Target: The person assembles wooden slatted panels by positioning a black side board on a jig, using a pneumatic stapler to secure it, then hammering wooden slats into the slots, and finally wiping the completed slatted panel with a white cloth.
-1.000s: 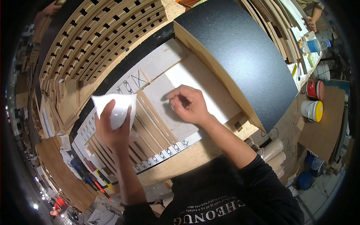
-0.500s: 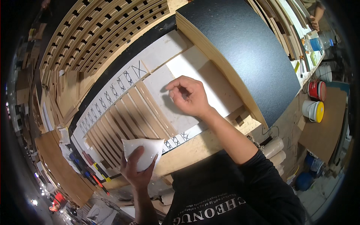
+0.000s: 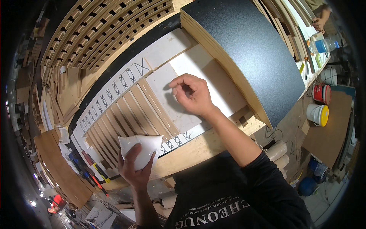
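Pinching: right hand (image 3: 192,96) fingers (image 3: 179,81) curled together, tips pressed on the white panel (image 3: 167,95); whether they hold anything small I cannot tell.
Left hand (image 3: 134,168): fingers wrapped around a white pouch (image 3: 139,149), held at the near edge of the counter (image 3: 198,147).
Done: about ten wooden slats (image 3: 122,114) lie side by side between the cross-marked strips (image 3: 114,89).
Left: bare panel right of the slats, up to the black-topped board stack (image 3: 251,57); judged roughly half filled.

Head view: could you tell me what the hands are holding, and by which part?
The left hand grips a white pouch by its lower edge; the right hand holds nothing visible.
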Tool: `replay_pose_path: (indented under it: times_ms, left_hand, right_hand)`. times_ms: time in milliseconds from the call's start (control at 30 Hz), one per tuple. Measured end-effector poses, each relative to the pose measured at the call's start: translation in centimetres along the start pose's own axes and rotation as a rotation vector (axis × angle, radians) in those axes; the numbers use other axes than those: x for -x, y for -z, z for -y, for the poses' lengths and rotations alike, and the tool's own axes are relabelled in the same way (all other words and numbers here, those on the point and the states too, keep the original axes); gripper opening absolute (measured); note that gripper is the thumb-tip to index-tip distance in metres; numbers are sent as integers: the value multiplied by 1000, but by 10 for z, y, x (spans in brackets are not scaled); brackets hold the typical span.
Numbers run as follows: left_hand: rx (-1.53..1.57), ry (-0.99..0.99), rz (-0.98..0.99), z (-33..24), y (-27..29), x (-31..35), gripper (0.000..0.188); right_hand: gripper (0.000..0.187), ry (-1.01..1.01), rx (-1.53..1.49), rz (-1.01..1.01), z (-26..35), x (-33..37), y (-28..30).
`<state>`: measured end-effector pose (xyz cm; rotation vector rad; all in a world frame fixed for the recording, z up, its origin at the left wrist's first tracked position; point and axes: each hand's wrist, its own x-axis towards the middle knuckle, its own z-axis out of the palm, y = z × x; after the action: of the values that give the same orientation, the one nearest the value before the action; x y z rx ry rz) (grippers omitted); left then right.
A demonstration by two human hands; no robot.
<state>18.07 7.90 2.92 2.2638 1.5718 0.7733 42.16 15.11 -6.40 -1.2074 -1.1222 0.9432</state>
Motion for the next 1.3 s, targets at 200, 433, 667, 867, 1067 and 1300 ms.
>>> replay_pose_path:
  times_ms: [200,433,667,867,1067,1300]
  left_hand:
    - [-5,-17,0,2,-3,-5,46]
    - [-23,-35,-13,6,-5,-15,48]
    - [-21,-73,-29,8,-4,-25,47]
    - [-24,-52,-38,10,-4,-31,46]
    - [-12,-46,-33,16,-5,-37,46]
    - [-43,-81,-41,16,-5,-52,45]
  right_hand:
    - [18,-8,17,0,1,0,-1]
    - [18,-13,25,0,1,0,0]
    - [17,-33,23,-1,2,-1,-1]
    - [16,-43,15,6,2,0,-1]
    - [17,-18,30,2,4,-2,1]
    - [17,-31,41,11,6,-2,2]
